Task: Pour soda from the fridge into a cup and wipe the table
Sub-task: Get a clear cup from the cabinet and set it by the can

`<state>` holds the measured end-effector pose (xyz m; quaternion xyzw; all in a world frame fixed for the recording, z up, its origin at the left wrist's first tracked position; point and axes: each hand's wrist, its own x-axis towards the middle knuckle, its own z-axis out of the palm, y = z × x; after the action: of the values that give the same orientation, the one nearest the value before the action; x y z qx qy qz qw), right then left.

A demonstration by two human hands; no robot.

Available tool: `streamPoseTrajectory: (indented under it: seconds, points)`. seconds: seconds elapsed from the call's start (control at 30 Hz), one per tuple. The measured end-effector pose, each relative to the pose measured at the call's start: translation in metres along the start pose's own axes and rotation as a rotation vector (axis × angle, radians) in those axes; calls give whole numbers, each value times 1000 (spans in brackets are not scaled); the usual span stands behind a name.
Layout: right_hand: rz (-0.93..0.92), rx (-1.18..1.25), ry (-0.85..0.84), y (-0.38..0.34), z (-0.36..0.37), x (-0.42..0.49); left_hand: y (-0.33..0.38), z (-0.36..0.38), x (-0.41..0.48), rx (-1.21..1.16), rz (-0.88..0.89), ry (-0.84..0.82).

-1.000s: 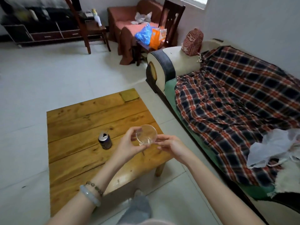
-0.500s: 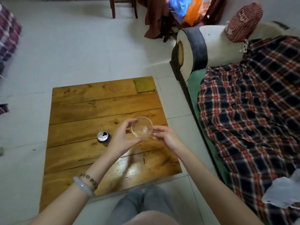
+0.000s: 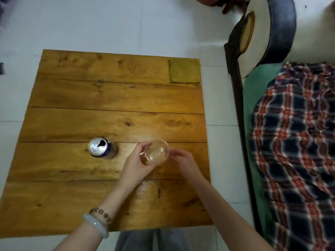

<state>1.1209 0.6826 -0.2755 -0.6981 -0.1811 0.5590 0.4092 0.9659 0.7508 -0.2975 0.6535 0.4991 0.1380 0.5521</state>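
A clear plastic cup point(image 3: 157, 153) sits upright low over the wooden table point(image 3: 112, 109), right of centre; whether it touches the wood I cannot tell. My left hand point(image 3: 138, 165) wraps its left side with thumb and fingers. My right hand point(image 3: 183, 161) touches its right side with the fingertips. The cup looks empty. An opened soda can point(image 3: 101, 147), silver top and dark blue body, stands on the table a short way left of my left hand. A yellow-green cloth point(image 3: 184, 71) lies flat at the table's far right corner.
A sofa with a plaid blanket point(image 3: 297, 142) over a green cover runs along the right, its rounded armrest point(image 3: 262, 31) at the top right. White tiled floor point(image 3: 108, 24) surrounds the table. My grey-trousered knees point(image 3: 154, 240) are at the near edge.
The view has tilted down and closer over the table. Both hands with the cup have dropped lower toward the tabletop, right of the can.
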Motion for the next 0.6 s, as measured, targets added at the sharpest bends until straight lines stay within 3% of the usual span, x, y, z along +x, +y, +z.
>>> streamPoseTrajectory:
  seconds: [0.23, 0.6]
  points:
    - [-27, -15, 36, 40, 8, 41, -46, 27, 27, 4, -37, 68]
    - [-49, 85, 12, 50, 9, 58, -53, 32, 33, 45, -54, 84]
